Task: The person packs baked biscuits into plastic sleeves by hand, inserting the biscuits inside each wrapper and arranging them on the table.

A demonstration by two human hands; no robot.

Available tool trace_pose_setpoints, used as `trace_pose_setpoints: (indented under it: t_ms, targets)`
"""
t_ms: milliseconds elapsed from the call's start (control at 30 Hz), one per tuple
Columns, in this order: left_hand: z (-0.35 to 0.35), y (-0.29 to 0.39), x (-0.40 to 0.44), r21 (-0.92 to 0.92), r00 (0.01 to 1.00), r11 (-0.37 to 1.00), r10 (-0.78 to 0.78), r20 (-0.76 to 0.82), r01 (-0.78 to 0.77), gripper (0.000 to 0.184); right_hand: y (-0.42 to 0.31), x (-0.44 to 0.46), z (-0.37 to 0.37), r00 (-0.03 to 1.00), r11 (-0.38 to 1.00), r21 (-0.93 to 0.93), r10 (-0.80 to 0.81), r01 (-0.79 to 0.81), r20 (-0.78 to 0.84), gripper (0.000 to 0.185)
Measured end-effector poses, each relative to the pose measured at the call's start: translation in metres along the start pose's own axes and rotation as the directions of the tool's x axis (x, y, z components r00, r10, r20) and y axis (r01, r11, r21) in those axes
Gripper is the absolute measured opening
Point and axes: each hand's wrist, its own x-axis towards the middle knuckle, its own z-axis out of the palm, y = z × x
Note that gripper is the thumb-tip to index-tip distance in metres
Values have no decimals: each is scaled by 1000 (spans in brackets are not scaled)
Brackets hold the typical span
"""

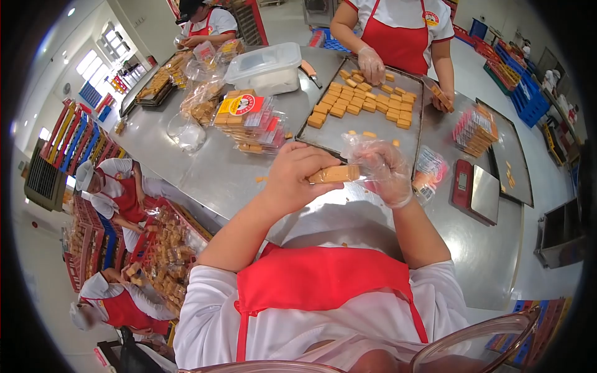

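My left hand (297,176), bare, is closed around a clear plastic pack of tan biscuit bars (336,174), held level above the table's near side. My right hand (388,177), in a clear plastic glove, grips the loose plastic at the pack's right end; its fingertips are partly hidden by the film. Just beyond my hands lies a metal tray (410,133) with rows of biscuit bars (360,102) and a few loose pieces. Filled packs with red and yellow labels (245,118) are stacked left of the tray. A flat printed pack (430,168) lies beside my right wrist.
A red digital scale (474,189) sits at the right, near a second tray (513,161) and another stack of packs (476,130). A lidded plastic tub (264,68) stands behind the left stack. Across the table, a co-worker's gloved hand (372,65) reaches into the tray.
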Motion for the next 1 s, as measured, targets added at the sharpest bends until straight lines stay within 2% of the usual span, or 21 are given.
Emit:
trace_pose_setpoints:
  t_ms: [100, 200, 300, 400, 500, 600, 700, 1000]
  targets:
    - [-3, -1, 1, -14, 1000, 1000, 12, 23, -12, 37, -5, 0, 0, 997, 998, 10, 68, -69, 21, 15]
    - [2, -12, -4, -172, 988, 975, -125, 86, 138, 38, -8, 3, 0, 996, 988, -127, 87, -86, 0, 20]
    - [5, -11, -7, -483, 911, 773, -363, 196, 412, 33, -15, 4, 0, 993, 986, -115, 121, -121, -11, 23]
    - [7, -17, -11, -535, 844, 653, -420, 335, 537, 33, -13, 3, -2, 974, 973, 10, 228, -228, 8, 23]
    - [6, -19, -12, -653, 763, 402, -427, 486, 641, 34, -10, 3, -6, 975, 974, -50, 221, -221, 9, 23]
    - [9, -20, -15, -650, 772, 423, -427, 471, 631, 34, -1, 1, -4, 956, 955, 50, 292, -291, -6, 22]
    - [13, -25, -17, -689, 789, 400, -416, 452, 605, 33, 0, 1, -1, 956, 950, 115, 294, -291, -9, 20]
    - [22, -34, -24, -767, 806, 300, -390, 445, 568, 30, -10, 4, -1, 951, 951, 0, 308, -308, 3, 20]
